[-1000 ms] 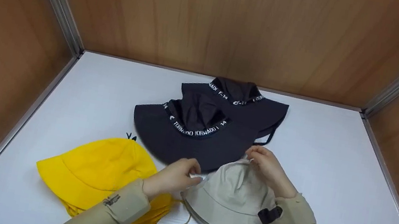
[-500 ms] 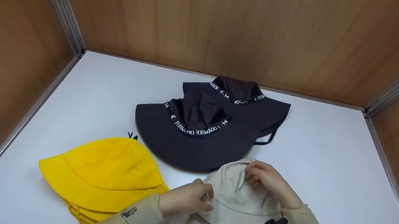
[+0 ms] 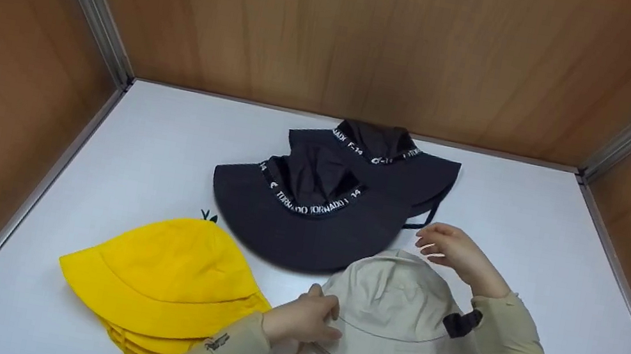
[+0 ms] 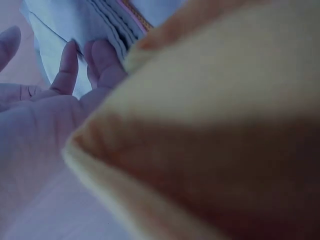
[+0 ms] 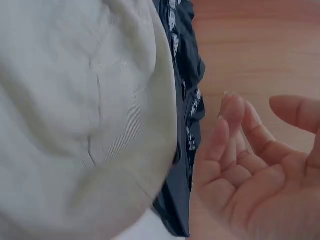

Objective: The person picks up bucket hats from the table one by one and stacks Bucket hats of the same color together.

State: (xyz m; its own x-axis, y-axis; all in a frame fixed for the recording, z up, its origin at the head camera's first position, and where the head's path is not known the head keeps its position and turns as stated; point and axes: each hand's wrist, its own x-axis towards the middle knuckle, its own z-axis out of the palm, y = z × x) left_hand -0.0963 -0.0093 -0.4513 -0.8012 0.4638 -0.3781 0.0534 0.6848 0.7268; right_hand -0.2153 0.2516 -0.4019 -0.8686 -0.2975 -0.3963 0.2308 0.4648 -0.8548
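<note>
A stack of beige bucket hats [image 3: 397,302] sits at the front right of the white table, its layered brims showing along the lower edge. My left hand [image 3: 305,318] is at the stack's left side; in the left wrist view its fingertips [image 4: 105,57] touch the cloth close to the layered brims. A blurred yellow brim [image 4: 200,100] covers much of that view. My right hand [image 3: 461,254] hovers past the upper right of the beige crown, fingers relaxed and apart. Seen from the right wrist, the hand [image 5: 255,180] holds nothing and is separate from the beige hat [image 5: 90,100].
Left of the beige stack lie stacked yellow bucket hats [image 3: 163,267] with a cord partly under my left wrist. Behind, two dark wide-brimmed hats [image 3: 304,240] overlap, lettered bands upward, a strap at their right. Wooden panels [image 3: 341,32] enclose the table's back and sides.
My left hand has moved right from beside the yellow hats to the beige stack's side. My right hand went down onto the beige crown, then lifted off to the upper right. The beige brims shifted slightly right.
</note>
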